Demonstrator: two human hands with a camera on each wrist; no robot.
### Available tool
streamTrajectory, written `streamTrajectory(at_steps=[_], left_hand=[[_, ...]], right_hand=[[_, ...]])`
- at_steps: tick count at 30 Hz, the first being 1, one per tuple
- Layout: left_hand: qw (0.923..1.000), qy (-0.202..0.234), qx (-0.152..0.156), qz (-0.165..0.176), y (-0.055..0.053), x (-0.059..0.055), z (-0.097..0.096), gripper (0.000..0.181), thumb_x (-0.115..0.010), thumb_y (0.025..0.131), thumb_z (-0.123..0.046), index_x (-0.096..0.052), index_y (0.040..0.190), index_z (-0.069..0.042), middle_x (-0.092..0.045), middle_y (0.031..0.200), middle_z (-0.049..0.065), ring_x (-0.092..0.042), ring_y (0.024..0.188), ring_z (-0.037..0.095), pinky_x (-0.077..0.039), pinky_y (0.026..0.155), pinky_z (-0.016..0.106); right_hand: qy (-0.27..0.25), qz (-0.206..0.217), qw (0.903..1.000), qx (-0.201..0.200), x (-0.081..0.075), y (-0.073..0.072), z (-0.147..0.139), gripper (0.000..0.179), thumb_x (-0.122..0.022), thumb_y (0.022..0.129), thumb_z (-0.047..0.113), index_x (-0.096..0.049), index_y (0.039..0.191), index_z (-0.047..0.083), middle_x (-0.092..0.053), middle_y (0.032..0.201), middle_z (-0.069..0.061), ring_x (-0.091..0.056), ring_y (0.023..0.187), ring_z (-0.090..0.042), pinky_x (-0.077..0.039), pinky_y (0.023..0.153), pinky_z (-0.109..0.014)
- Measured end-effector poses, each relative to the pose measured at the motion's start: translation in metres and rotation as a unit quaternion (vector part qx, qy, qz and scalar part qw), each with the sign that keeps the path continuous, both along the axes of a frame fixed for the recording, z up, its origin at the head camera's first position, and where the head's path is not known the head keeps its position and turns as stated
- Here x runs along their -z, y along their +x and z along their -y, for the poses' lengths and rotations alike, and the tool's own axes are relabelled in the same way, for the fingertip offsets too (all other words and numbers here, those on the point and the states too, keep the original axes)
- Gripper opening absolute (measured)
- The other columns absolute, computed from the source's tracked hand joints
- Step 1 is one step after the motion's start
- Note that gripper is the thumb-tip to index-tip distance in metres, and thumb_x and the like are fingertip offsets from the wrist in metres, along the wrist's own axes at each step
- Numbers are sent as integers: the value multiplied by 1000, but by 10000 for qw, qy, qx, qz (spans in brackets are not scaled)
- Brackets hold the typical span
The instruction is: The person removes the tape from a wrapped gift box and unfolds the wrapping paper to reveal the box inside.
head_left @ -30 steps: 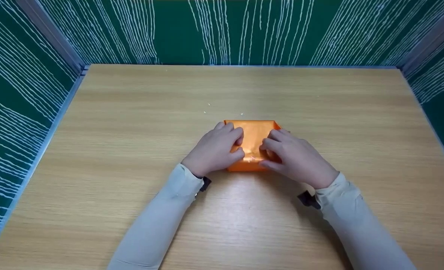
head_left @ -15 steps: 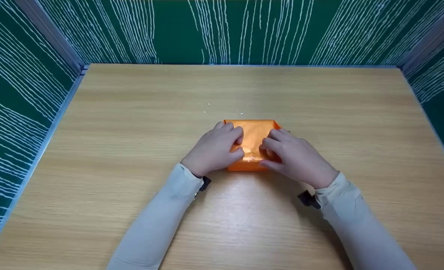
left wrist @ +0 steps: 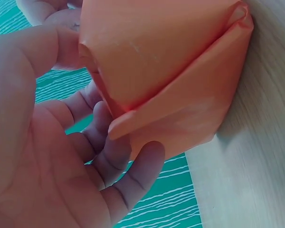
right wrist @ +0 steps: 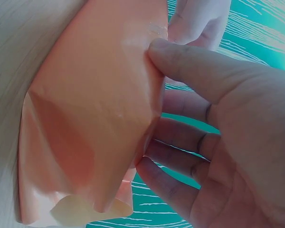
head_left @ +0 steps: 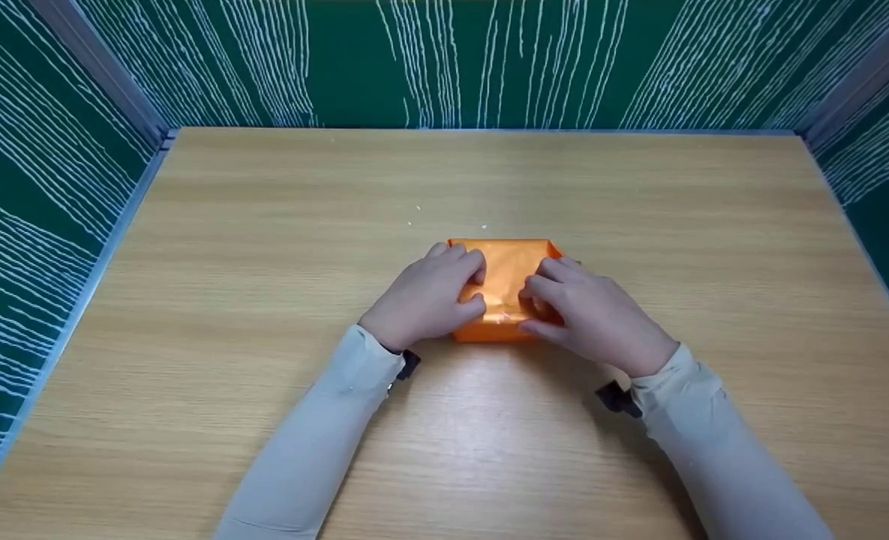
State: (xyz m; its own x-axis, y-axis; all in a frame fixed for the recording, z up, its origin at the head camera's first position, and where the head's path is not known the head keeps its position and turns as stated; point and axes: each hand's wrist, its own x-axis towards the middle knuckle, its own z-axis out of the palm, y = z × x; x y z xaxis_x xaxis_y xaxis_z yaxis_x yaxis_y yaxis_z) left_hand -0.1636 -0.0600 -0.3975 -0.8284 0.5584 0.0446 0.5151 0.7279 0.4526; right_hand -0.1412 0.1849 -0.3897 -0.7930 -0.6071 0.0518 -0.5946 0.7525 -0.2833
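A box-shaped parcel wrapped in shiny orange paper (head_left: 506,270) sits on the table between both hands. My left hand (head_left: 430,291) grips its left end, thumb at the near edge and fingers curled over the top. In the left wrist view those fingers touch a folded paper flap (left wrist: 180,109) on that end. My right hand (head_left: 590,311) holds the right part, its thumb against the near side and its fingers bent onto the top. The right wrist view shows the parcel's right end loosely folded, with a pale inside (right wrist: 80,211) showing, and a small clear strip (right wrist: 156,29) near the thumb.
The wood-grain table (head_left: 301,187) stretches around the parcel, with a few tiny white specks (head_left: 484,226) beyond it. Green panels with white streaks (head_left: 354,67) stand along the back and sides. Both wrists wear a black camera mount (head_left: 617,397).
My left hand has shifted very slightly left and away from me along the parcel's left end. The right hand keeps its place, and the parcel hardly moves.
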Motion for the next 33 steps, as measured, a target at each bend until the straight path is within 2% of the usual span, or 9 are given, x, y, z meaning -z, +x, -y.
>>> streamTrajectory(at_steps=[6,11,13,18,20,24,28,33], left_hand=[[9999,-64,-20,-139,-2,-1,-2,8,-55,89,-20,-55,95,-15,-51,89,0,-44,88,20,-39,70,30],[9989,-364,156,-263,-6,-9,-2,21,-56,99,-24,-69,113,-14,-60,100,0,-48,94,20,-44,78,31],[9978,-518,265,-312,-6,-13,-1,23,-60,101,-26,-74,116,-15,-61,101,0,-48,95,20,-45,81,31],[9960,-685,467,-333,-6,-21,3,15,-70,96,-26,-77,103,-14,-60,95,-1,-49,93,19,-46,83,30],[9960,-673,490,-320,-7,-22,2,15,-70,96,-25,-76,104,-14,-62,98,-1,-49,93,19,-47,84,30],[9958,-781,346,-329,-8,-24,-1,22,-71,98,-28,-78,111,-13,-66,103,1,-50,94,20,-48,86,30],[9937,-1012,279,-393,-7,-28,-3,20,-72,98,-29,-81,106,-13,-65,97,0,-49,91,20,-46,82,30],[9909,-1156,460,-519,-9,-32,-5,14,-71,98,-23,-80,96,-12,-64,91,0,-50,87,20,-45,75,29]], right_hand=[[-45,-132,9999,-47,-1,-2,-1,37,-85,87,36,-69,109,12,-56,100,-4,-50,92,-22,-49,71,-33],[19,-44,10000,15,-3,-2,-2,37,-84,88,38,-69,111,13,-55,100,-3,-50,93,-22,-49,74,-34],[29,20,10000,39,-3,-2,-1,38,-83,88,39,-69,112,13,-56,102,-3,-51,94,-22,-50,77,-35],[10,124,9999,30,-2,0,0,38,-83,88,39,-68,112,14,-56,102,-3,-52,94,-23,-51,80,-36],[9,94,10000,23,-1,0,0,37,-83,88,40,-68,111,14,-55,101,-2,-52,92,-22,-50,78,-35],[11,-14,10000,-44,0,1,0,37,-81,89,42,-67,110,14,-52,99,-2,-50,88,-21,-47,72,-33],[-18,-107,9999,-95,1,2,-1,37,-81,89,42,-66,108,14,-51,97,-2,-49,85,-20,-45,68,-31],[-101,-202,9997,-125,3,2,-2,34,-82,89,39,-65,103,14,-50,95,-1,-48,83,-18,-44,64,-30]])
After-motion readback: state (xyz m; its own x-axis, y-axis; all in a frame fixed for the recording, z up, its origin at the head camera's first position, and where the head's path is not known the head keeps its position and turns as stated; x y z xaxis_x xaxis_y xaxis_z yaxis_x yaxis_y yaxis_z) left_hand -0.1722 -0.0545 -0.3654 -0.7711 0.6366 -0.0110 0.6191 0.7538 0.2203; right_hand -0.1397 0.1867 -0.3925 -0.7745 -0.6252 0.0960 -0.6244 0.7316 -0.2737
